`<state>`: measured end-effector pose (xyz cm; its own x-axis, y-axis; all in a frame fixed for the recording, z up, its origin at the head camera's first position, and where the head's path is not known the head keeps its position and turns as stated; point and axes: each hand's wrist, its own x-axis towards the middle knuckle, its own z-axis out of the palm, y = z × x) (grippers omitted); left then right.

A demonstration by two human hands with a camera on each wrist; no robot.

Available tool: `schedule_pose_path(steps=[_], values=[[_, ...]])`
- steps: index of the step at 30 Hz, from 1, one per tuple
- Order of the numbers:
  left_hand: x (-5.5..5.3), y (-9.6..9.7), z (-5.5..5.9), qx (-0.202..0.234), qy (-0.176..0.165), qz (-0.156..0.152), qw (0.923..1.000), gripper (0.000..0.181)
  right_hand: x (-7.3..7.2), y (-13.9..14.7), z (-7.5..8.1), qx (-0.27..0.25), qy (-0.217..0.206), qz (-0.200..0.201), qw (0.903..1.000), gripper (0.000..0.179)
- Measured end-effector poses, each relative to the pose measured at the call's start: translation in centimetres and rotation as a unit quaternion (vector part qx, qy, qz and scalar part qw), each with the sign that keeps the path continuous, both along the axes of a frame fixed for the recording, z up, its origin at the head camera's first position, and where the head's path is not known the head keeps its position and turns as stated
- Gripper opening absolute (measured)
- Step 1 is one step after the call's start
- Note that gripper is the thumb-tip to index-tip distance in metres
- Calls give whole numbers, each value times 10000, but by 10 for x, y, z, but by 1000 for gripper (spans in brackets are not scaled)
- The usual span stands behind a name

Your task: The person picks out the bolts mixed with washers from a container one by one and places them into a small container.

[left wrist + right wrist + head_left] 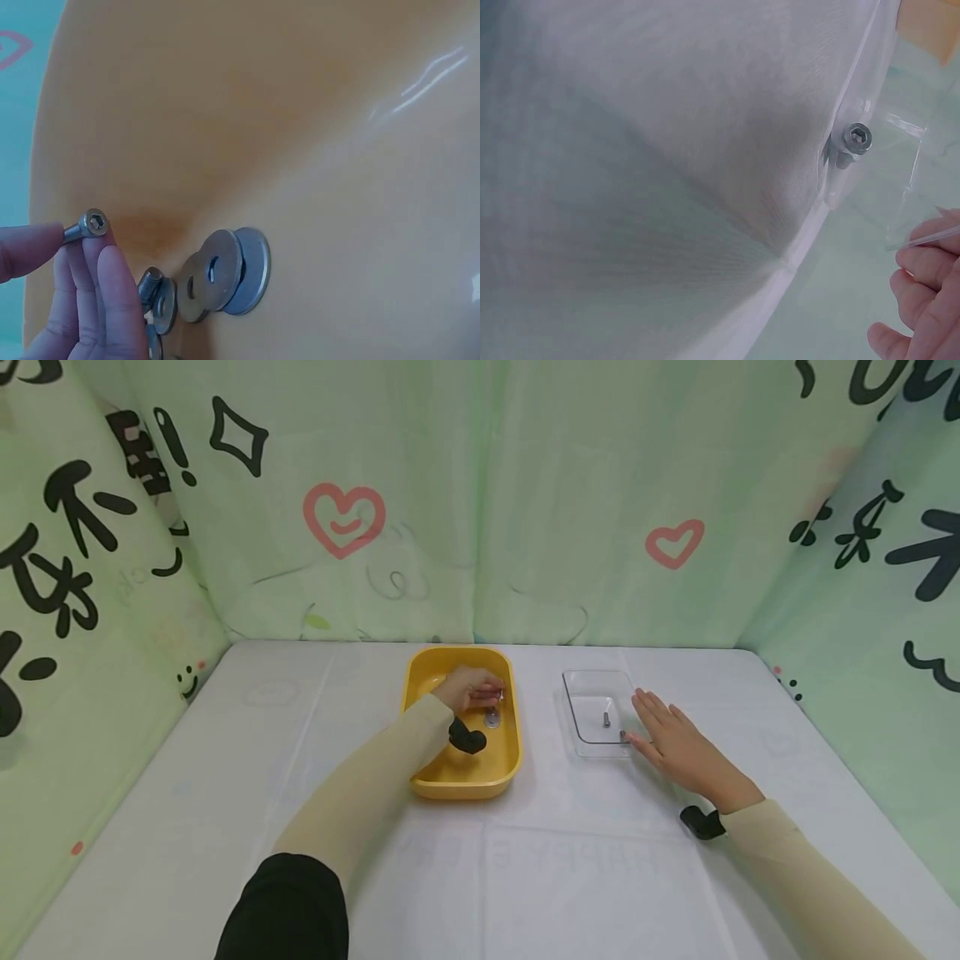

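Cream sleeves (pixel 371 772), black cloth (pixel 288 902) higher on left one; small black pieces (pixel 467 737) at wrists; bare hands (pixel 690 760).

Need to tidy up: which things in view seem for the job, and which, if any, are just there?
Likely for the job:
screw in left hand
washers
tray
box
screws in box

Likely just there:
tablecloth
curtain

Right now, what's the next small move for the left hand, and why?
Probably carry the hex-socket screw rightward to the clear box: the left hand pinches it over the yellow tray, the box holds another such screw, and the right hand is at its edge.
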<state>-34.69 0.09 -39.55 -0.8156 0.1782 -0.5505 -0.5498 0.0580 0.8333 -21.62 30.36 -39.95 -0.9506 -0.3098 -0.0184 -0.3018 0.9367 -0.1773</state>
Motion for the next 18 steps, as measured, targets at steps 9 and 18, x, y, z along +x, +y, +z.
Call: schedule_pose_path(steps=[9, 18], values=[[0, -3, 9, 551, 321, 80, 9979, 6, 0, 1, 0, -1, 27, 26, 10000, 70], [0, 1, 19, 820, 683, -90, 9942, 25, 0, 1, -1, 21, 99, 69, 9999, 69]])
